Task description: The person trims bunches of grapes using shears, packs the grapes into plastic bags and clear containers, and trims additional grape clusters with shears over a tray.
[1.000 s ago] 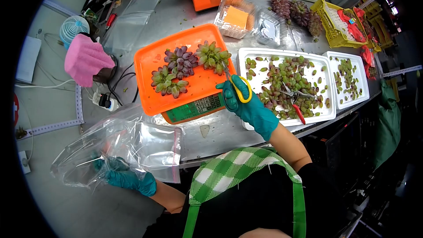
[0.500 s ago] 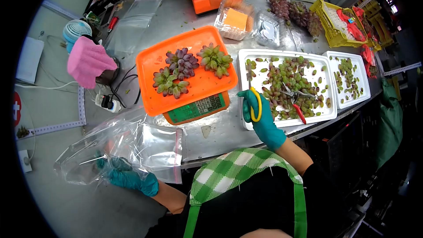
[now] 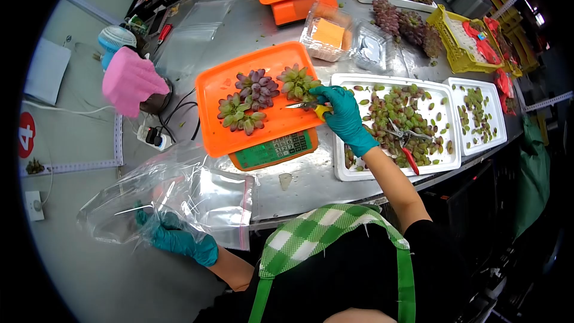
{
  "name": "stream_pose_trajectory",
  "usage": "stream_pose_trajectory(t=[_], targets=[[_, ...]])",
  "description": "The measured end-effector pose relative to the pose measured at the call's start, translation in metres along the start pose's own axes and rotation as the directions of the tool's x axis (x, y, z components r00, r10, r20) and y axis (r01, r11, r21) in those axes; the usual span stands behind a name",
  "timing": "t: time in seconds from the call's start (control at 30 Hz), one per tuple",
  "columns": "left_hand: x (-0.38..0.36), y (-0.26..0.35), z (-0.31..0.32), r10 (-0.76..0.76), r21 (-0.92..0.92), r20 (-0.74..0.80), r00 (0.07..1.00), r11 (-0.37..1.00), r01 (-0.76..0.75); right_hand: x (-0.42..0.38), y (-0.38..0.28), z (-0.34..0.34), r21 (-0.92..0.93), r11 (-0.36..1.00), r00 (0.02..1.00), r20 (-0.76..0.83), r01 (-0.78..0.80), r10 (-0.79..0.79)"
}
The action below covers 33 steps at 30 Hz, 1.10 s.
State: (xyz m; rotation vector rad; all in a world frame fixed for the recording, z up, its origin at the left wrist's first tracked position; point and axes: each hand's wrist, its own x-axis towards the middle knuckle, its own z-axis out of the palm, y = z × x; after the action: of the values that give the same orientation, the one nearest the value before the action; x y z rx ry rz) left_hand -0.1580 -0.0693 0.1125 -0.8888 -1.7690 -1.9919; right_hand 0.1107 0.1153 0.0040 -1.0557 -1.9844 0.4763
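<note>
Head view: your right grip (image 3: 348, 118) clasps yellow-handled metal scissors (image 3: 321, 111), blades leftward, just beside the green-purple grape cluster (image 3: 296, 82) right on the orange plastic tray (image 3: 216, 85); your left grip (image 3: 182, 244) holds clear plastic (image 3: 206, 186).

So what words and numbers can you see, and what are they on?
"4": on the red sign.
Keys on the near scale: too small to read.
Its green screen: too blurred.
Tag in the yellow crate: too small.
I can't read any others.
</note>
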Motion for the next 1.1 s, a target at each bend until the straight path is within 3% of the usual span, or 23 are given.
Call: stream_pose_trajectory(t=[0.07, 0.17, 0.27, 0.47, 0.63, 0.7, 0.77, 0.83, 0.93, 1.03, 1.1], targets=[[-0.002, 0.006, -0.004, -0.242, -0.059, -0.022, 0.97, 0.969, 0.241, 0.006, 0.005, 0.002, 0.002, 1.0, 0.998, 0.062, 0.012, -0.012], [-0.003, 0.009, -0.004, -0.356, -0.052, -0.067, 0.932, 0.934, 0.353, 0.012, 0.009, 0.004, -0.08, 0.994, 0.994, 0.086, 0.08, -0.073], [-0.002, 0.007, -0.003, -0.355, -0.044, -0.053, 0.934, 0.935, 0.353, 0.012, 0.015, 0.008, -0.163, 0.978, 0.991, 0.043, 0.129, -0.123], [-0.002, 0.0, -0.005, -0.389, -0.12, -0.073, 0.918, 0.917, 0.38, 0.009, 0.011, -0.001, -0.027, 0.995, 0.995, 0.012, 0.095, -0.094], [0.003, -0.012, -0.017, -0.375, -0.14, -0.099, 0.922, 0.922, 0.361, -0.028, 0.005, -0.036, 0.122, 0.958, 0.954, -0.122, -0.258, 0.272], [0.004, -0.021, -0.026, -0.366, -0.127, -0.068, 0.928, 0.926, 0.356, -0.052, 0.027, -0.047, -0.01, 0.957, 0.935, -0.219, -0.289, 0.28], [0.004, -0.026, -0.034, -0.398, -0.128, -0.008, 0.917, 0.91, 0.394, -0.076, 0.041, -0.058, -0.075, 0.88, 0.855, -0.288, -0.468, 0.431], [0.004, -0.034, -0.038, -0.424, -0.16, -0.072, 0.903, 0.898, 0.409, -0.122, 0.084, -0.062, 0.125, 0.804, 0.741, -0.326, -0.582, 0.587], [0.002, -0.047, -0.043, -0.43, -0.204, -0.095, 0.898, 0.891, 0.405, -0.138, 0.057, -0.083, -0.19, 0.615, 0.641, -0.139, -0.765, 0.755], [0.002, -0.05, -0.044, -0.428, -0.196, -0.088, 0.9, 0.893, 0.406, -0.161, 0.05, -0.08, -0.461, 0.545, 0.672, -0.167, -0.7, 0.722], [0.003, -0.05, -0.045, -0.429, -0.179, -0.064, 0.901, 0.893, 0.413, -0.168, 0.048, -0.08, -0.509, 0.594, 0.734, -0.116, -0.623, 0.67]])
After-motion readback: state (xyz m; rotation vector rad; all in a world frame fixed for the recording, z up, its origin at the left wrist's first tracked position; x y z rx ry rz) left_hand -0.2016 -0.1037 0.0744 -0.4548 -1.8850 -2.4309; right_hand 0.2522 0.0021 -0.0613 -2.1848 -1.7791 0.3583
